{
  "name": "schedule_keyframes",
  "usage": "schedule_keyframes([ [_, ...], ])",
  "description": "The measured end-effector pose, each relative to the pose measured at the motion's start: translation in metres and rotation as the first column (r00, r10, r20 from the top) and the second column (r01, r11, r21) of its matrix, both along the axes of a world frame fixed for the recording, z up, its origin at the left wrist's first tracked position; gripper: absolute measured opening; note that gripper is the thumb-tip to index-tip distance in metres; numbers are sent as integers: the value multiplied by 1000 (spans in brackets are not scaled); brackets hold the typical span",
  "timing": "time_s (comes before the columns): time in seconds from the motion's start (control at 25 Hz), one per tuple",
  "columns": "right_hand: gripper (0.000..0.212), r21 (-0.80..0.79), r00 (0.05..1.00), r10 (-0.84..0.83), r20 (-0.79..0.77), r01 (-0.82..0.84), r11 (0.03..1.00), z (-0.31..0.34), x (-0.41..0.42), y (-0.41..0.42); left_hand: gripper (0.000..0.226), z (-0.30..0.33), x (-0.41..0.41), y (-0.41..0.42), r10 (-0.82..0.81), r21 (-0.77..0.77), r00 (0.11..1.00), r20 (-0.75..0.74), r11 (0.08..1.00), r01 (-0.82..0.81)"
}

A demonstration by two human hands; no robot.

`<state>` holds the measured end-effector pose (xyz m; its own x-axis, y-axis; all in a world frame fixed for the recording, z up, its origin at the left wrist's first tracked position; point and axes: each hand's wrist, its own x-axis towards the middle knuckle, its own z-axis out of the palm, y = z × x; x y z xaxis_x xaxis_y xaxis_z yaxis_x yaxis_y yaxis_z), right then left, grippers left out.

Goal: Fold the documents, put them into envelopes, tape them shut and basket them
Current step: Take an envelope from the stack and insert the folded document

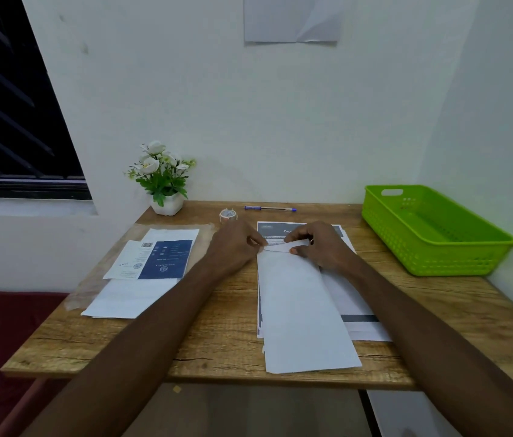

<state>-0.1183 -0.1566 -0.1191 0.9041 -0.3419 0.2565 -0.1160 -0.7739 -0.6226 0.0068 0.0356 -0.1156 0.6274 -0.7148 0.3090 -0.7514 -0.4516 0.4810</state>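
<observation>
From the head view, both hands meet at the far end of a long white envelope (304, 310) that lies lengthwise on the stack of documents (356, 310) in the middle of the wooden surface (223, 326). The left hand (236, 246) has its fingers pinched together on the envelope's far left corner, and the right hand (318, 244) has its fingers curled round the flap, which looks half turned over. I would judge this the closing step for one envelope; whether a folded sheet is already inside cannot be told. Taping is still to come, and the green basket (457, 266) at the right edge holds nothing, so no envelope is finished, with several sheets still under the hands. The tape roll (228, 215) waits just beyond the left hand, a blue pen (270, 209) lies behind it, and a potted flower (163, 181) stands at the back corner. More papers, topped by a blue leaflet (165, 259), lie to the left. Nothing blocks the way to the basket.
</observation>
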Motion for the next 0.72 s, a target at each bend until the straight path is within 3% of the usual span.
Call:
schedule_keyframes([
  [0.32,14,-60,997,-76,23,77,995,1,1,4,23,-2,6,-3,-53,124,992,114,992,39],
  [0.72,22,-142,997,-75,3,75,987,3,2,3,20,-1,8,-1,-78,116,990,114,991,65],
])
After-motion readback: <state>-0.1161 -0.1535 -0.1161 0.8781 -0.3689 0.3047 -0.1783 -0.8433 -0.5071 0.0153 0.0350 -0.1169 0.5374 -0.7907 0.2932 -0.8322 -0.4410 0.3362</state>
